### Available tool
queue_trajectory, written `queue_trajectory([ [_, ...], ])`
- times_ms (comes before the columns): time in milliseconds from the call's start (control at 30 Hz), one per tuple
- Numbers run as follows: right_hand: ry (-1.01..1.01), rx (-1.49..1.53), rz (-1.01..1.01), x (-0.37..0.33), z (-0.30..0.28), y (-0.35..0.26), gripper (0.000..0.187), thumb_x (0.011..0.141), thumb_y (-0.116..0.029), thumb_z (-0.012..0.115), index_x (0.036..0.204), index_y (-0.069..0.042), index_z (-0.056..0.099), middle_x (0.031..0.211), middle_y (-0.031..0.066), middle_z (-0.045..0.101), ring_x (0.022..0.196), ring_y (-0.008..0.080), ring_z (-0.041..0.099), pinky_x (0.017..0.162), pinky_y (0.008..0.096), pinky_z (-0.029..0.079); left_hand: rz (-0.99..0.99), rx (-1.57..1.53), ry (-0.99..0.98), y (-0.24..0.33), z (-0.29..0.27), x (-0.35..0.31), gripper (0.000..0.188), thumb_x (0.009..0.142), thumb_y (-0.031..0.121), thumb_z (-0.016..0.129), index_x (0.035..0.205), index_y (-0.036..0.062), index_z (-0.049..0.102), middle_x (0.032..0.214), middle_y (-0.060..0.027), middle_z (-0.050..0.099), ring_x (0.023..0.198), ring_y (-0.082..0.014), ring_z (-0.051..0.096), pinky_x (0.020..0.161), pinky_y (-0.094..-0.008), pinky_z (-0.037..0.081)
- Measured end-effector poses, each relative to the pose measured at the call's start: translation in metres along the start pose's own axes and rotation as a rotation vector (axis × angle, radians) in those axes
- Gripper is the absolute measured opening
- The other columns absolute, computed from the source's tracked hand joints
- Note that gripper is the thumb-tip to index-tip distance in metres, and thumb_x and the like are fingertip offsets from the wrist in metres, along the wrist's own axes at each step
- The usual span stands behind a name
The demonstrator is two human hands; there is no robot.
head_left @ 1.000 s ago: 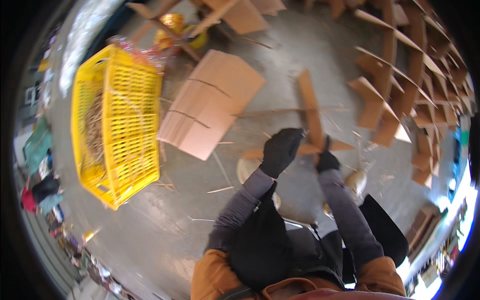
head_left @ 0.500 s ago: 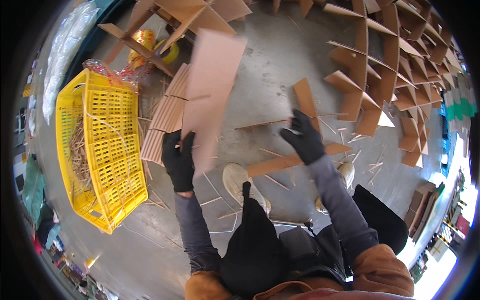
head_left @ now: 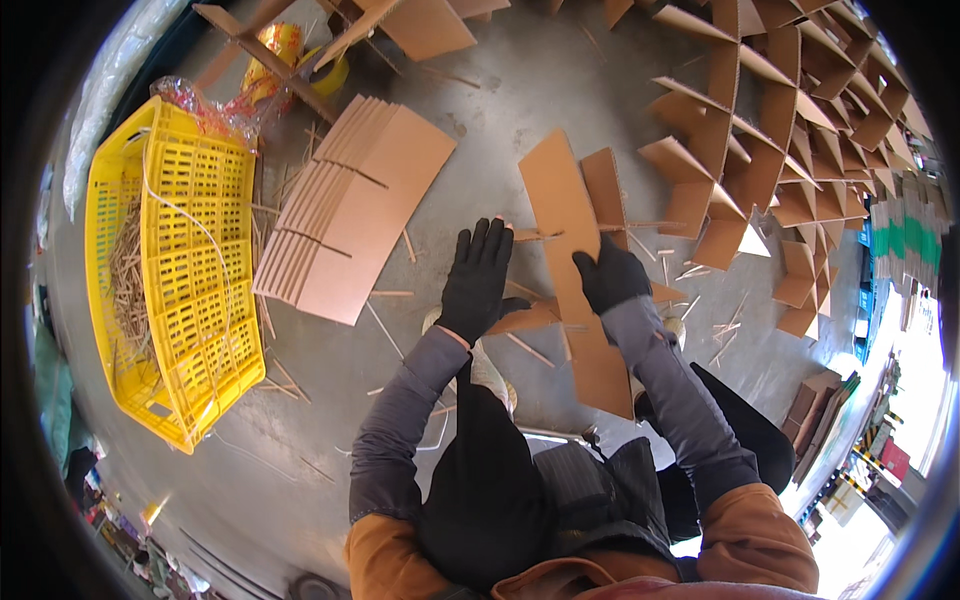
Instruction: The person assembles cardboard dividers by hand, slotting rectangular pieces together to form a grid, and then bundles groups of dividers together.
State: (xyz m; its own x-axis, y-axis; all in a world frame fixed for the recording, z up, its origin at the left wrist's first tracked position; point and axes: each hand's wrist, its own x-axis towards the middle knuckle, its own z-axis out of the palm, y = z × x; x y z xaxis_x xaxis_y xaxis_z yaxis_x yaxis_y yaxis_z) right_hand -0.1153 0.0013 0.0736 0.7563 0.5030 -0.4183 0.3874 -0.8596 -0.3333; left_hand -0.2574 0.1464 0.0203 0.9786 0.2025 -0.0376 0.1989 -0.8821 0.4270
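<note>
My right hand (head_left: 612, 280), in a black glove, is closed on the right edge of a long slotted cardboard strip (head_left: 565, 215). That strip lies across other cardboard pieces, among them an upright divider (head_left: 604, 190) just behind it and a strip (head_left: 525, 317) partly covered beneath. To the left of it, my gloved left hand (head_left: 478, 275) is open, its fingers stretched out and pointing away from me. Its fingertips are beside the end of a thin cross strip; whether they touch it I cannot tell. Further left lies a fanned stack of slotted cardboard strips (head_left: 350, 200).
A yellow plastic crate (head_left: 210, 270) with cardboard scraps stands on the left. Assembled cardboard divider grids (head_left: 750, 120) fill the far right, and another grid (head_left: 425, 28) stands at the back. Thin offcuts (head_left: 530, 349) litter the concrete floor around my shoes.
The strip that my left hand held over the stack has moved right, and my right hand now grips a strip. My left hand has let go and moved right, opening out flat.
</note>
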Motion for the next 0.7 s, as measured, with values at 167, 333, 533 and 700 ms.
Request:
queue_trajectory([
  [167, 0.054, -0.031, 0.013, 0.017, 0.028, -0.008, 0.031, 0.083, -0.032, 0.054, 0.094, -0.002, 0.052, 0.081, 0.0235, 0.062, 0.078, 0.0417, 0.060, 0.069, 0.0502, 0.047, 0.162, -0.015, 0.001, 0.049, 0.020, -0.035, 0.072, 0.074, 0.047, 0.061, 0.125, 0.0001, 0.044, 0.127, -0.0214, 0.046, 0.121, -0.0352, 0.042, 0.100, -0.0444, 0.033],
  [333, 0.064, 0.002, -0.001, -0.004, 0.037, -0.006, 0.030, 0.084, -0.031, 0.054, 0.093, -0.003, 0.050, 0.078, 0.0221, 0.062, 0.074, 0.0402, 0.061, 0.066, 0.0490, 0.047, 0.004, -0.186, -0.151, 0.033, 0.063, -0.054, 0.023, 0.080, 0.022, 0.053, 0.100, 0.0126, 0.060, 0.083, -0.0064, 0.063, 0.075, -0.0238, 0.061, 0.063, -0.0368, 0.048],
  [533, 0.149, -0.050, 0.092, -0.007, 0.054, -0.027, 0.029, 0.088, -0.031, 0.048, 0.098, -0.004, 0.049, 0.077, 0.0207, 0.063, 0.072, 0.0392, 0.062, 0.062, 0.0490, 0.048, -0.095, -0.206, -0.184, 0.040, 0.064, -0.050, 0.022, 0.080, 0.022, 0.054, 0.100, 0.0148, 0.061, 0.089, -0.0068, 0.063, 0.081, -0.0236, 0.061, 0.068, -0.0378, 0.048],
  [700, 0.155, -0.069, 0.061, 0.001, 0.057, -0.017, 0.029, 0.089, -0.032, 0.045, 0.103, -0.007, 0.047, 0.076, 0.0190, 0.064, 0.070, 0.0370, 0.063, 0.059, 0.0486, 0.048, 0.024, 0.016, -0.065, 0.029, 0.015, -0.017, 0.094, 0.056, 0.054, 0.074, 0.131, 0.0053, 0.042, 0.143, -0.0207, 0.024, 0.134, -0.0401, 0.018, 0.105, -0.0557, 0.015],
])
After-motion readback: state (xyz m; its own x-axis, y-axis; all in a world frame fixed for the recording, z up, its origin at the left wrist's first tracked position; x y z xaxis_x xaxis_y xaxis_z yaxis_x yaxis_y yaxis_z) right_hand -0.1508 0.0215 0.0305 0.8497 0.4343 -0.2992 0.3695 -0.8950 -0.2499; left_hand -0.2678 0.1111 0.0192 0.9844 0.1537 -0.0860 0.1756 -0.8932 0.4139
